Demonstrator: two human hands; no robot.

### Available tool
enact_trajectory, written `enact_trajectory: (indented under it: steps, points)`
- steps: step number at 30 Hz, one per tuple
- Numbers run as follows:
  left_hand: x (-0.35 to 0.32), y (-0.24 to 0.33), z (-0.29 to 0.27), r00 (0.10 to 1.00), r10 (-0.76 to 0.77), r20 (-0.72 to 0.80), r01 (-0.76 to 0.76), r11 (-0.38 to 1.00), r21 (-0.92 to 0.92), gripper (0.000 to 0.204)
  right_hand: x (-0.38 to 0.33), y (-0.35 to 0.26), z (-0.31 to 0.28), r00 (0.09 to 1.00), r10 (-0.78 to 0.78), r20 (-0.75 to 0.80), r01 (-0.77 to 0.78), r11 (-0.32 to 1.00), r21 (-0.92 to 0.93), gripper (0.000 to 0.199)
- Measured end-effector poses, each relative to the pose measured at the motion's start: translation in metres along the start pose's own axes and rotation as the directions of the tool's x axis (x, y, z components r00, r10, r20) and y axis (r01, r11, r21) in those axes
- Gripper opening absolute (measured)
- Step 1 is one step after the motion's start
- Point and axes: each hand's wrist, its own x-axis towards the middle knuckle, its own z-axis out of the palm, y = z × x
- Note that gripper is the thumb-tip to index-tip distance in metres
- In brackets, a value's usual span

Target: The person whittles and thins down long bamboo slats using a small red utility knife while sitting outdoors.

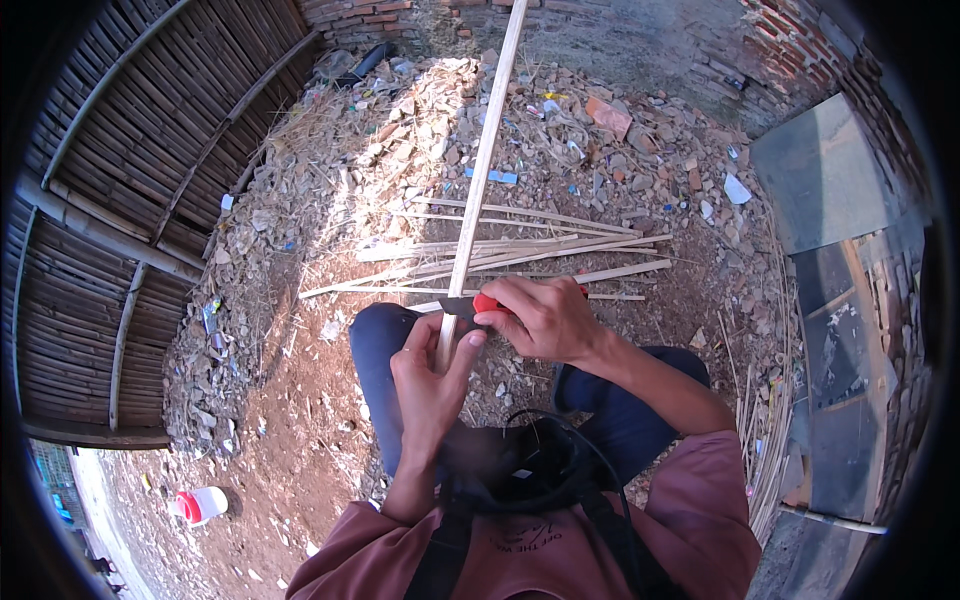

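The long strip (485, 160) rose from just on the near side of the pile of strips (400, 250), passed in front of it and ran out of view beyond; it was pale, narrow and straight, wood or bamboo by the look of it, though I couldn't say which. The left hand (425, 375), nearer the person than the pile, was curled closed on the strip's lower end, thumb to one side and fingers to the other; the right hand (545, 318), also on the pile's near side, was wrapped firmly round the red handle (484, 303) of a knife, its dark blade (460, 306) lying across the strip just above the left thumb; whether the edge bit in, I couldn't tell.

I judged the strip light for its length and fairly stiff, yet springy enough for the far end to sway; the surface looked dry rather than slippery, but the edges might well splinter, and so thin a piece could split along its grain. The low pinch seemed sound for steadiness near the blade; the flat faces offered the safest hold, with fingertips kept clear of the knife's edge.
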Motion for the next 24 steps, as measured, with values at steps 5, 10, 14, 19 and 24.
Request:
enact_trajectory:
  steps: [5, 10, 14, 19, 24]
  points:
    - [-0.004, 0.006, -0.003, 1.000, 0.010, -0.009, -0.009, 0.989, 0.145, 0.028, 0.002, -0.002, -0.002, 1.000, 0.003, 0.023, -0.003, 1.000, -0.006, 0.024]
    - [-0.005, 0.004, -0.003, 0.998, 0.049, -0.037, -0.043, 0.989, 0.140, 0.030, 0.003, -0.002, 0.001, 1.000, 0.001, 0.016, -0.001, 1.000, -0.004, 0.023]
    - [-0.006, 0.007, -0.006, 0.997, 0.072, -0.026, -0.064, 0.973, 0.220, 0.030, 0.003, -0.002, 0.001, 1.000, -0.004, 0.025, 0.004, 1.000, -0.007, 0.023]
    - [-0.009, 0.010, -0.008, 0.997, 0.078, -0.026, -0.067, 0.954, 0.292, 0.029, 0.003, -0.002, 0.001, 0.999, 0.000, 0.036, 0.001, 1.000, -0.028, 0.024]
    - [-0.012, 0.012, -0.011, 0.998, 0.055, -0.019, -0.046, 0.952, 0.302, 0.027, 0.005, 0.001, 0.000, 1.000, 0.003, -0.001, -0.003, 1.000, -0.011, 0.025]
